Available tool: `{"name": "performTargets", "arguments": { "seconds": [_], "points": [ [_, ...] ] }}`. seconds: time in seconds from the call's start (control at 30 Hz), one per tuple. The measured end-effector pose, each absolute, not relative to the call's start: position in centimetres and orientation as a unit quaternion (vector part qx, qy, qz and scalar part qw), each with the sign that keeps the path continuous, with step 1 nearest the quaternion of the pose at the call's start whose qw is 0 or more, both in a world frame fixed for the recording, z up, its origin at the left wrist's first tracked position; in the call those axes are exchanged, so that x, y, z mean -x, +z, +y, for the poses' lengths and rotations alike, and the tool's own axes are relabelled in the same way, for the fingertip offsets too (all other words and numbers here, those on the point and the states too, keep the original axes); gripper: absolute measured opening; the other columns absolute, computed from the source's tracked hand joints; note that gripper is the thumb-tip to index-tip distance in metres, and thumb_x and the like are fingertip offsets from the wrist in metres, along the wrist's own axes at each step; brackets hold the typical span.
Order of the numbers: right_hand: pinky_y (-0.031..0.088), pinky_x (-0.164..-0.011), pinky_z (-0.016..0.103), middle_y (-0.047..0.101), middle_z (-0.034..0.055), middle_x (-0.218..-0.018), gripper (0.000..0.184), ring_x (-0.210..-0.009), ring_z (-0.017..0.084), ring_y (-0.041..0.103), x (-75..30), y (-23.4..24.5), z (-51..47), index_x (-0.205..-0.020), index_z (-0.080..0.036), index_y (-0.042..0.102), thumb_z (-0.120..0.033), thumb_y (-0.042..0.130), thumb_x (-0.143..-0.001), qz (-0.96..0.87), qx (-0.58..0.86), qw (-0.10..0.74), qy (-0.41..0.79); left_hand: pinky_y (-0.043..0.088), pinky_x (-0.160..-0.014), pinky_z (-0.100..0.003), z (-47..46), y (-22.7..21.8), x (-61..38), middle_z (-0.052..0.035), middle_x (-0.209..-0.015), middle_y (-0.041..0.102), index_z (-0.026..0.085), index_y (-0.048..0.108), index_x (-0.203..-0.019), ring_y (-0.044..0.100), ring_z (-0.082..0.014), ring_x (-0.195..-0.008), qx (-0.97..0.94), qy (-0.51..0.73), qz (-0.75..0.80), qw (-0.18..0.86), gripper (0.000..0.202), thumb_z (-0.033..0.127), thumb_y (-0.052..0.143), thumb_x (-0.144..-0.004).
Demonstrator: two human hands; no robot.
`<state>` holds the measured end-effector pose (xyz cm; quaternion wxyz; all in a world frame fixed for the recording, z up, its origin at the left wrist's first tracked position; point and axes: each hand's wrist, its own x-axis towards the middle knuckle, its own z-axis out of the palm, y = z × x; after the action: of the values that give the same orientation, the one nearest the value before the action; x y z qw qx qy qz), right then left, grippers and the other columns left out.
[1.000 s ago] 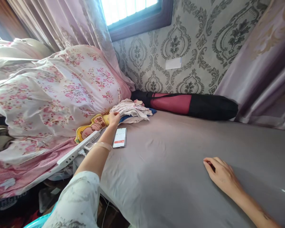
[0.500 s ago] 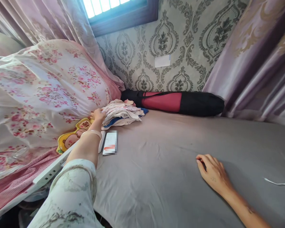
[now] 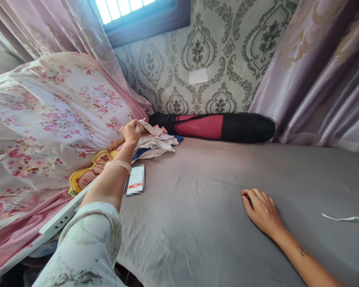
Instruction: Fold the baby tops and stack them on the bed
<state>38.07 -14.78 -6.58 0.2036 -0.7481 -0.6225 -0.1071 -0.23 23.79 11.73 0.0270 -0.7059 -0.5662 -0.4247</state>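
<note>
My left hand [image 3: 131, 130] is closed on a pale piece of clothing [image 3: 148, 126], pinching its edge above the pile. Under it lies a loose stack of clothes [image 3: 160, 143], mostly white and pinkish, with some blue cloth showing. My right hand [image 3: 261, 209] rests on the grey bed sheet [image 3: 191, 223], palm down, fingers loosely bent and nothing visible in it. A phone [image 3: 136, 181] with a lit screen lies on the sheet beside my left forearm.
A long black and red bag [image 3: 203, 126] lies along the patterned wall. At left, a floral cover [image 3: 56, 115] drapes beside a yellow cartoon cushion [image 3: 86, 177] and a white rail [image 3: 56, 223]. A white cord [image 3: 344, 218] lies at right.
My left hand has risen from the left side of the pile, lifting a pale garment's edge. My right hand stays resting on the sheet. The view has shifted slightly.
</note>
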Motion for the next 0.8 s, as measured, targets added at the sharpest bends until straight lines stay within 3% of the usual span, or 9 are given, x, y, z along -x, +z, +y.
{"name": "performTargets", "arguments": {
  "seconds": [0.13,0.3,0.43,0.63,0.8],
  "points": [
    [0.039,-0.076,0.035,0.066,0.0068,-0.098,0.025,-0.09,0.024,0.059,-37.9,-6.6,-14.8,-0.098,-0.023,0.062,-0.03,0.038,-0.097,-0.617,0.753,0.204,-0.105,0.042,-0.081,-0.028,23.3,13.1,-2.7,-0.0042,-0.088,0.071,0.017,0.069,-0.095,0.061,-0.0184,-0.086,0.703,-0.523,-0.48,-0.044,0.019,0.027,0.055,-0.085],
    [0.037,-0.076,0.035,0.066,0.0067,-0.096,0.024,-0.091,0.024,0.059,-37.8,-6.6,-14.7,-0.097,-0.022,0.062,-0.029,0.039,-0.096,-0.612,0.756,0.207,-0.105,0.044,-0.064,-0.023,21.1,14.8,-6.6,-0.0006,-0.072,0.065,0.013,0.068,-0.083,0.057,-0.0116,-0.066,0.658,-0.606,-0.359,-0.266,0.026,0.038,0.071,-0.074],
    [0.037,-0.076,0.035,0.066,0.0067,-0.096,0.023,-0.091,0.024,0.059,-37.7,-6.5,-14.6,-0.096,-0.023,0.062,-0.028,0.039,-0.095,-0.607,0.761,0.206,-0.103,0.043,-0.056,-0.022,18.5,15.0,-9.3,0.0004,-0.068,0.063,0.013,0.068,-0.086,0.054,-0.009,-0.057,0.627,-0.59,-0.312,-0.402,0.037,0.041,0.081,-0.067],
    [0.038,-0.078,0.035,0.065,0.0066,-0.097,0.023,-0.092,0.024,0.058,-37.7,-6.4,-14.6,-0.096,-0.023,0.062,-0.027,0.04,-0.096,-0.611,0.758,0.205,-0.096,0.039,-0.047,-0.019,14.6,13.4,-13.4,0.0042,-0.065,0.059,0.019,0.064,-0.113,0.05,-0.0071,-0.047,0.579,-0.547,-0.297,-0.527,0.045,0.027,0.079,-0.071],
    [0.038,-0.08,0.034,0.066,0.0068,-0.098,0.021,-0.093,0.023,0.058,-37.6,-6.2,-14.8,-0.096,-0.023,0.062,-0.026,0.041,-0.096,-0.61,0.758,0.214,-0.084,0.037,-0.045,-0.018,9.8,12.0,-17.3,0.0058,-0.06,0.052,0.017,0.068,-0.106,0.045,-0.0051,-0.044,0.539,-0.498,-0.26,-0.628,0.032,0.013,0.071,-0.074]
  ]
}}
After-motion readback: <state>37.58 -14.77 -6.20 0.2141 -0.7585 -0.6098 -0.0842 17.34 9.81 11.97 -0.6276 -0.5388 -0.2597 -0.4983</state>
